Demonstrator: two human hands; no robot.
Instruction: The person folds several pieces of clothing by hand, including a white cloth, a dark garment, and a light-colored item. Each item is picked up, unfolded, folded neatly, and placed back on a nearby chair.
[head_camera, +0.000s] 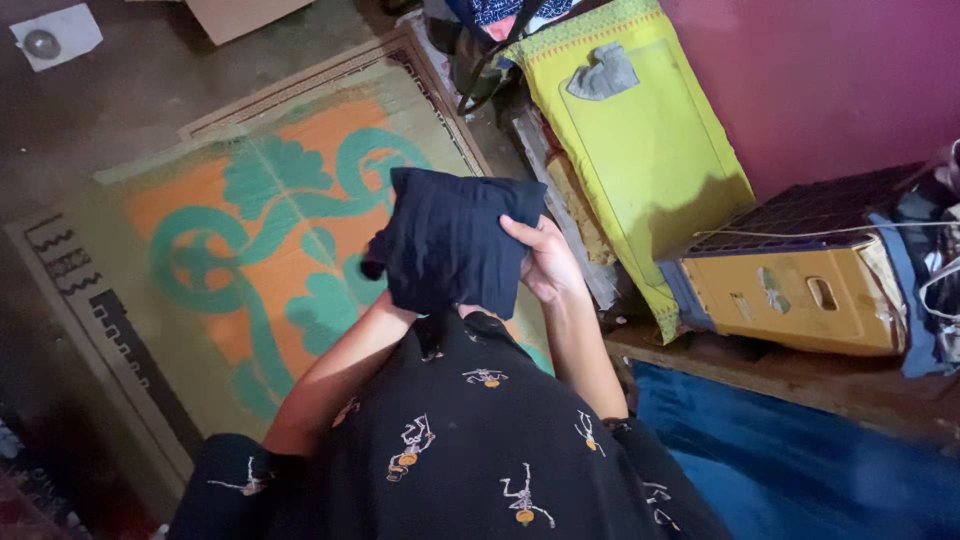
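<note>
I hold a folded dark navy cloth up in front of my chest with both hands. My right hand grips its right edge, thumb over the front. My left hand is hidden behind the cloth, with only the forearm showing below it. I wear a black shirt printed with small skeleton figures.
A woven floor mat with orange and teal scrolls lies below. A yellow-green cushion leans against a pink wall on the right. Beside it a yellow box sits on a wooden ledge, above blue fabric. A cardboard piece lies at the top.
</note>
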